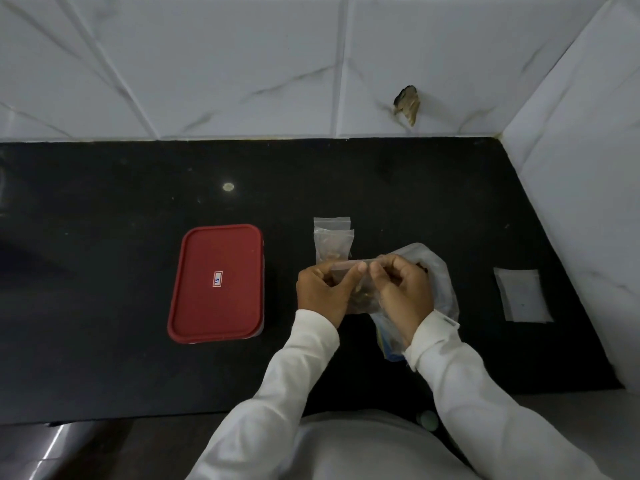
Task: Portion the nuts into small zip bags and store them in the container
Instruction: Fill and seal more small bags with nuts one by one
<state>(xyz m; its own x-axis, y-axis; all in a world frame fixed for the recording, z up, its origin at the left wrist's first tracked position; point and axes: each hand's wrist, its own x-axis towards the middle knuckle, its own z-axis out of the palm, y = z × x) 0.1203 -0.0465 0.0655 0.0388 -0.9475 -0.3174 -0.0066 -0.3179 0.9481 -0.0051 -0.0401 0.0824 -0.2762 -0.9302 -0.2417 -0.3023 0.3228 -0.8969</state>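
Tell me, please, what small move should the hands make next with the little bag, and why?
Probably press the zip strip shut along its length. The left hand and right hand both pinch the top edge of the small zip bag, nuts already sit in its bottom, and filled bags lie just behind on the counter.

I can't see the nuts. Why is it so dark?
Head view: dim light, and the black counter soaks it up; one glare spot shines there; the nuts in the small zip bag look murky; the wide lens slants the wall tiles.
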